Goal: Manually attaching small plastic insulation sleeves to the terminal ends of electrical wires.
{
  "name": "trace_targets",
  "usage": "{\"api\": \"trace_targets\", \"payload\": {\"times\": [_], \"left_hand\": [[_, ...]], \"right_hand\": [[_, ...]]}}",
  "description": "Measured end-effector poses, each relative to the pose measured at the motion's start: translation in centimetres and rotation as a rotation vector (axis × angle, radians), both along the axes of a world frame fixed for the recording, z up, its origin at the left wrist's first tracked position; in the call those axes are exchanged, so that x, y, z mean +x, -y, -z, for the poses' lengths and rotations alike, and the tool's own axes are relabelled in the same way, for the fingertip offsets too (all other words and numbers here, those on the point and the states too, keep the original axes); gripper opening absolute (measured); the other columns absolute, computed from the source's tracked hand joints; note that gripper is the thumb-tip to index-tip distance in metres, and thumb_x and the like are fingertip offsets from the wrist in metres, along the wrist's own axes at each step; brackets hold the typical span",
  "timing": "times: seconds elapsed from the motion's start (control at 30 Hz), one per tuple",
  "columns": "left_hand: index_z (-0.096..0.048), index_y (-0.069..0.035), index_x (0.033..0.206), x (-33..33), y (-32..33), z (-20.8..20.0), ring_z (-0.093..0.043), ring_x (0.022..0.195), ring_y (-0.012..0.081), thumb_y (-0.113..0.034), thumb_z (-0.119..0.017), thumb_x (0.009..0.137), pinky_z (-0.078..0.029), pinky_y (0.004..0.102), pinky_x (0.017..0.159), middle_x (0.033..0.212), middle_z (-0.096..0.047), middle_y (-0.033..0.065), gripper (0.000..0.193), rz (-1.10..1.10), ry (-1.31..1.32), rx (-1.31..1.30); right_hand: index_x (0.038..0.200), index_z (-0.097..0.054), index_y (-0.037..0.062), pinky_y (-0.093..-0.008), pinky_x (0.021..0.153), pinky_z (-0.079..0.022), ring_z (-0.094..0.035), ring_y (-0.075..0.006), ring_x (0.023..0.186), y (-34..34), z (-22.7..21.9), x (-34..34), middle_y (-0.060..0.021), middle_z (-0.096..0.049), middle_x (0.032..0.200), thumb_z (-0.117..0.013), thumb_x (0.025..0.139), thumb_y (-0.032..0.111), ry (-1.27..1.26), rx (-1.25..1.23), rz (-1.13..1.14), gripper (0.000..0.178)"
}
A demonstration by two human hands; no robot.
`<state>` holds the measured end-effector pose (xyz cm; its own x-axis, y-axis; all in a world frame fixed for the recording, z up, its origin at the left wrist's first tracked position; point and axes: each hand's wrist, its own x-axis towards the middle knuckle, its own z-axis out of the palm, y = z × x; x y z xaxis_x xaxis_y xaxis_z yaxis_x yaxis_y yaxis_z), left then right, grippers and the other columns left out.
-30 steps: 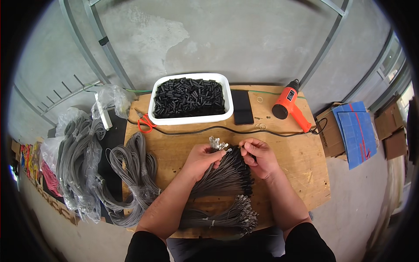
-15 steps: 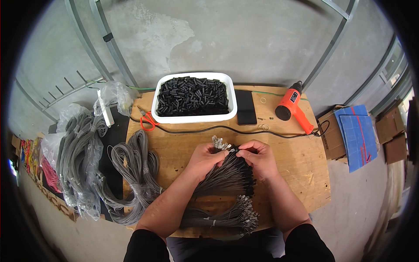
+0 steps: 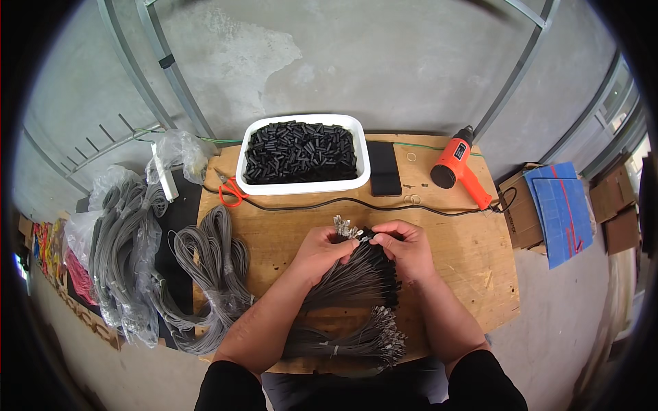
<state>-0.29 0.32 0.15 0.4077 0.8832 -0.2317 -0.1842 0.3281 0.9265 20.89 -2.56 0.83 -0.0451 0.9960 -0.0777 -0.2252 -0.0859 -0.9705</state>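
Over the middle of the table, my left hand (image 3: 321,252) is closed round a bunch of thin grey wires, whose bare metal terminals (image 3: 341,225) stick up past the fingers. Close on its right, my right hand (image 3: 409,251) pinches a short black sleeve at the tip of one wire; the fingers partly hide it. Beneath both hands fans a bundle of grey wires (image 3: 346,279), many ending in black sleeves (image 3: 391,288). Nearer me lies a second tied wire bundle (image 3: 322,342) with uncovered metal ends.
Behind the hands stands a white tub (image 3: 301,188) of short black tubes (image 3: 301,151). Orange-handled scissors (image 3: 233,192), a black phone (image 3: 385,171) and an orange heat gun (image 3: 460,171) lie around it. A black cord (image 3: 329,201) crosses the table. Coiled grey cables (image 3: 219,260) fill the left.
The fingertips of both hands have shifted very slightly at the wire tip, where a little more of the terminal shows between them. The hands otherwise keep their places.
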Motion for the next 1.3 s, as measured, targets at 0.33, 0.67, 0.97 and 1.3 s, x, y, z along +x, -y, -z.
{"api": "trace_targets", "payload": {"times": [0.33, 0.67, 0.97, 1.3], "left_hand": [[-0.068, 0.002, 0.086, -0.11, -0.05, -0.10, -0.057, 0.063, 0.0109, -0.005, -0.072, 0.088, -0.044, 0.0268, 0.061, 0.072, -0.063, 0.0036, 0.008, 0.026, -0.031, -0.026], [-0.067, 0.001, 0.083, -0.12, 0.04, -0.59, -0.056, 0.062, 0.0111, -0.006, -0.072, 0.089, -0.043, 0.0265, 0.060, 0.068, -0.062, 0.0037, 0.010, 0.034, -0.018, -0.038], [-0.069, 0.003, 0.092, -0.52, 0.02, -0.32, -0.059, 0.070, 0.0118, -0.009, -0.075, 0.090, -0.046, 0.0255, 0.065, 0.077, -0.065, 0.0043, 0.013, 0.077, 0.077, -0.070], [-0.070, 0.001, 0.090, -0.96, -0.16, -0.34, -0.059, 0.072, 0.0094, -0.011, -0.074, 0.092, -0.045, 0.0242, 0.068, 0.078, -0.067, 0.0031, 0.014, 0.133, -0.053, 0.044]], "right_hand": [[0.102, -0.076, 0.0023, -0.0185, 0.056, -0.041, -0.052, -0.0014, 0.064, -0.04, 0.54, 0.30, 0.0000, -0.071, 0.084, -0.074, 0.091, -0.002, 0.039, 0.094, -0.021, 0.012], [0.098, -0.077, 0.0018, -0.0193, 0.059, -0.043, -0.054, -0.0022, 0.067, 0.10, 0.26, 0.22, -0.0020, -0.073, 0.090, -0.074, 0.091, -0.003, 0.081, 0.079, -0.030, 0.009], [0.099, -0.076, 0.0009, -0.0187, 0.060, -0.043, -0.056, -0.0025, 0.069, 0.21, 0.01, 0.30, -0.0027, -0.074, 0.091, -0.074, 0.090, -0.004, 0.071, 0.077, -0.024, 0.011], [0.107, -0.071, 0.0002, -0.0204, 0.052, -0.037, -0.046, -0.0059, 0.056, -0.16, -0.22, 0.82, -0.0060, -0.071, 0.085, -0.067, 0.098, 0.010, -0.212, -0.140, -0.106, 0.014]]}}
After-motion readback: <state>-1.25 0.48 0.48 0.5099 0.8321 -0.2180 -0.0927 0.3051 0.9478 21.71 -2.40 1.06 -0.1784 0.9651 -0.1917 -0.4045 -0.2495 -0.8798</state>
